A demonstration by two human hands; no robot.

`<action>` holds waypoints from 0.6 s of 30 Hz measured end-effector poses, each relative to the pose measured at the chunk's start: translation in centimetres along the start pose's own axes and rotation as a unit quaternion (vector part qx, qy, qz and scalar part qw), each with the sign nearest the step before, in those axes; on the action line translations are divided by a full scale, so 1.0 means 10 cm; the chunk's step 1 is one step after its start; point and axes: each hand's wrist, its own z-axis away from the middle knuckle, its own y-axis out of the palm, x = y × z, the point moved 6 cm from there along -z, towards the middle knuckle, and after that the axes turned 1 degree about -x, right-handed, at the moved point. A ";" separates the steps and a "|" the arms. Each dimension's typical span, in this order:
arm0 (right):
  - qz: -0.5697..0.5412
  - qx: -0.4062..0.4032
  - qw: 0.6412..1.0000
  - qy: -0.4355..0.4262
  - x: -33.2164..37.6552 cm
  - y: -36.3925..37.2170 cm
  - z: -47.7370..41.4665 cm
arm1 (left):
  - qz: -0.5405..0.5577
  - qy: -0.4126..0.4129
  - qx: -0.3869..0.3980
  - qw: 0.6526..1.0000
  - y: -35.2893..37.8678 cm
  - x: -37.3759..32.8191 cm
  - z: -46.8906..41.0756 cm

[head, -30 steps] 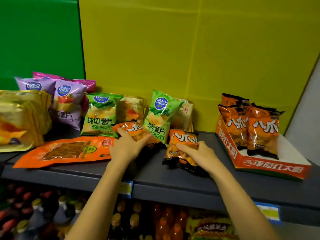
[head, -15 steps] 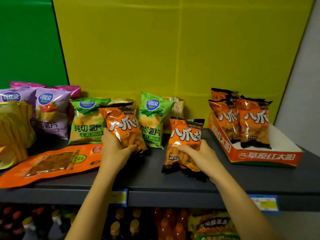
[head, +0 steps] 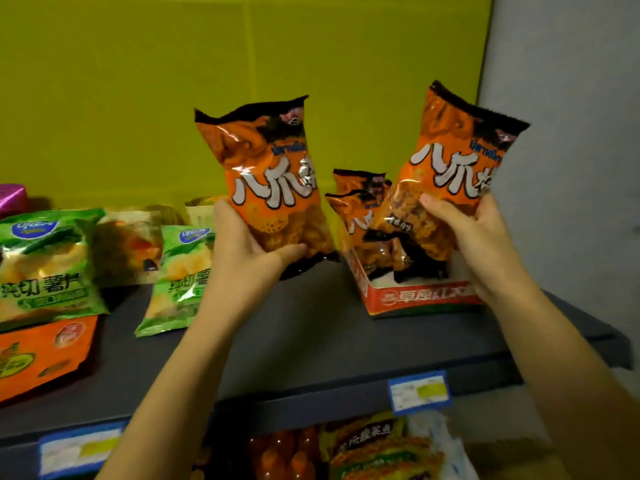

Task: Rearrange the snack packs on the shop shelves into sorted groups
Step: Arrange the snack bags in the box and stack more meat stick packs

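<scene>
My left hand (head: 247, 249) grips the lower part of an orange-and-black snack pack (head: 266, 174), held upright above the grey shelf (head: 311, 341). My right hand (head: 465, 233) grips a second, matching orange pack (head: 453, 161), tilted and raised over the red display box (head: 412, 296). Inside that box stand more of the same orange packs (head: 356, 216), partly hidden behind the pack in my right hand.
Two green chip bags (head: 45, 265) (head: 183, 271) stand at the left with a yellowish pack (head: 128, 244) between them. A flat orange pouch (head: 41, 355) lies at the front left, a pink pack (head: 12, 199) far left. Price labels (head: 419, 389) line the shelf edge; more goods sit below.
Both hands have lifted their orange packs off the shelf and carried them up and to the right. The right pack now hangs over the red box.
</scene>
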 end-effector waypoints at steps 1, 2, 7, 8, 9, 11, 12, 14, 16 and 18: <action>-0.024 -0.010 1.000 0.007 -0.02 -0.13 -0.09 | 0.020 -0.006 0.020 1.000 0.21 0.00 -0.03; -0.047 -0.020 0.999 0.013 -0.04 -0.26 -0.17 | 0.034 -0.010 0.039 0.999 0.42 0.00 -0.06; -0.125 -0.011 0.992 0.030 -0.20 -0.66 -0.50 | 0.079 -0.085 0.094 0.989 1.26 0.19 -0.15; -0.145 0.005 0.989 0.036 -0.24 -0.69 -0.54 | 0.081 -0.097 0.100 0.987 1.37 0.23 -0.15; -0.161 0.025 0.986 0.041 -0.29 -0.71 -0.58 | 0.083 -0.105 0.105 0.985 1.46 0.25 -0.16; -0.185 0.067 0.979 0.063 -0.40 -0.71 -0.65 | 0.083 -0.116 0.120 0.982 1.58 0.32 -0.17; -0.186 0.086 0.976 0.072 -0.44 -0.69 -0.66 | 0.080 -0.118 0.129 0.981 1.62 0.34 -0.18; -0.177 0.121 0.973 0.083 -0.54 -0.64 -0.69 | 0.067 -0.112 0.134 0.982 1.67 0.37 -0.20; -0.170 0.136 0.972 0.085 -0.61 -0.61 -0.73 | 0.047 -0.102 0.123 0.986 1.70 0.37 -0.21; -0.139 0.144 0.977 0.076 -0.66 -0.61 -0.77 | -0.006 -0.080 0.109 0.991 1.71 0.38 -0.21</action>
